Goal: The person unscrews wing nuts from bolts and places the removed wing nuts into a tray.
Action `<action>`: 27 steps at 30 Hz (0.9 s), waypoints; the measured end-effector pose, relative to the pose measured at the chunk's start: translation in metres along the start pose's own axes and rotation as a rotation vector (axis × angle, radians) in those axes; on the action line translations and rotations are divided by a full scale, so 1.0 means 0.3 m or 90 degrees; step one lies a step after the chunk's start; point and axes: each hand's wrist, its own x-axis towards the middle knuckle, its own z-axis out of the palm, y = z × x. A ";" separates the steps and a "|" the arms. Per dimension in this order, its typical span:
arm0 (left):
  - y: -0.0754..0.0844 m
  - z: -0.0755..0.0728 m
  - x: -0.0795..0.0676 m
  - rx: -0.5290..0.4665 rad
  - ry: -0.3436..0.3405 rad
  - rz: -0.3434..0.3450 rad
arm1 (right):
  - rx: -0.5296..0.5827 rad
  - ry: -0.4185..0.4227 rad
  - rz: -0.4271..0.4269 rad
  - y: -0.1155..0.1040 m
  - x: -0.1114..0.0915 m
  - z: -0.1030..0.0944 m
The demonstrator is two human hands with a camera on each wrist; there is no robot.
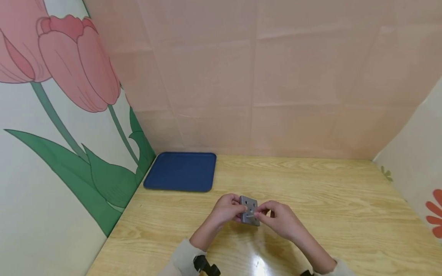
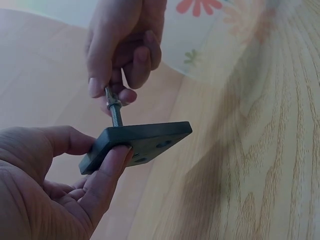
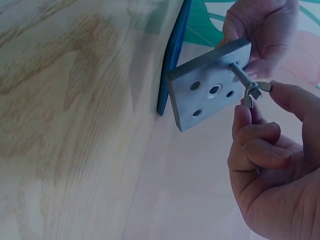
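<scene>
My left hand (image 1: 224,210) grips a square grey metal plate (image 3: 210,75) by one edge, thumb on one face and fingers behind. Several round holes pierce the plate. Out of a hole near a corner sticks a threaded bolt (image 3: 241,73), with a wing nut (image 3: 252,91) near its free end. Thumb and fingertips of my right hand (image 1: 280,219) pinch the wing nut by its wings. In the left wrist view, the plate (image 2: 145,131) is tilted above the table, and bare thread shows between it and the nut.
A blue rectangular tray (image 1: 181,172) lies at the back left of the wooden table (image 1: 328,191). A pink covering (image 1: 214,76) hangs behind the table, and a tulip-printed panel (image 1: 69,134) stands along the left side.
</scene>
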 end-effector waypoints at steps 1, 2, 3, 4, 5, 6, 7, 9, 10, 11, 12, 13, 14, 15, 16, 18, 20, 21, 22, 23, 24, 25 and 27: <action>0.000 -0.001 0.000 0.000 0.000 -0.001 | 0.000 -0.003 -0.006 0.001 0.000 -0.001; -0.001 -0.001 0.000 0.000 0.001 -0.001 | 0.002 -0.007 -0.012 0.001 0.000 -0.002; -0.002 0.000 0.001 0.000 0.001 0.000 | 0.003 -0.011 -0.016 0.001 -0.001 -0.003; -0.003 0.000 0.002 -0.001 0.001 0.000 | 0.005 -0.013 -0.019 0.001 -0.002 -0.003; -0.003 0.000 0.002 0.000 0.002 -0.001 | 0.005 -0.014 -0.024 0.002 -0.003 -0.003; -0.004 0.000 0.003 0.000 0.003 -0.001 | 0.007 -0.016 -0.029 0.002 -0.004 -0.002; -0.004 0.000 0.003 0.001 0.003 -0.001 | 0.007 -0.017 -0.034 0.002 -0.006 -0.001; -0.005 0.000 0.002 0.004 0.004 -0.003 | 0.008 -0.016 -0.043 0.002 -0.009 0.001; -0.005 0.001 0.001 0.005 0.004 -0.001 | 0.010 -0.014 -0.047 0.003 -0.010 0.002; -0.005 0.001 0.000 0.006 0.004 -0.002 | 0.013 -0.013 -0.053 0.003 -0.011 0.002; -0.004 0.001 -0.001 0.005 0.004 -0.002 | 0.016 -0.011 -0.055 0.003 -0.012 0.003; -0.005 0.001 -0.002 0.005 0.003 -0.002 | 0.017 -0.009 -0.059 0.003 -0.012 0.003; -0.005 0.002 -0.003 0.004 0.002 -0.002 | 0.019 -0.007 -0.061 0.004 -0.012 0.004; -0.005 0.002 -0.004 0.003 0.001 -0.001 | 0.019 -0.005 -0.064 0.005 -0.012 0.004; -0.005 0.002 -0.005 0.002 0.000 0.000 | 0.019 -0.003 -0.067 0.006 -0.012 0.004; -0.006 0.001 -0.006 0.002 -0.002 0.000 | 0.017 -0.002 -0.067 0.007 -0.012 0.005; -0.006 0.002 -0.006 0.003 -0.002 0.001 | 0.014 -0.004 -0.066 0.007 -0.012 0.007; -0.007 0.002 -0.006 0.003 -0.002 0.001 | 0.011 -0.005 -0.066 0.008 -0.011 0.007; -0.007 0.002 -0.005 0.004 -0.002 0.002 | 0.010 -0.006 -0.064 0.008 -0.011 0.008; -0.008 0.002 -0.004 0.003 -0.002 0.003 | 0.008 -0.007 -0.063 0.008 -0.011 0.009; -0.009 0.002 -0.003 0.002 -0.002 0.003 | 0.007 -0.008 -0.063 0.007 -0.011 0.009; -0.009 0.002 -0.002 0.001 -0.002 0.004 | 0.005 -0.008 -0.063 0.008 -0.011 0.009; -0.010 0.003 0.001 -0.001 -0.003 0.006 | 0.003 -0.008 -0.065 0.008 -0.011 0.010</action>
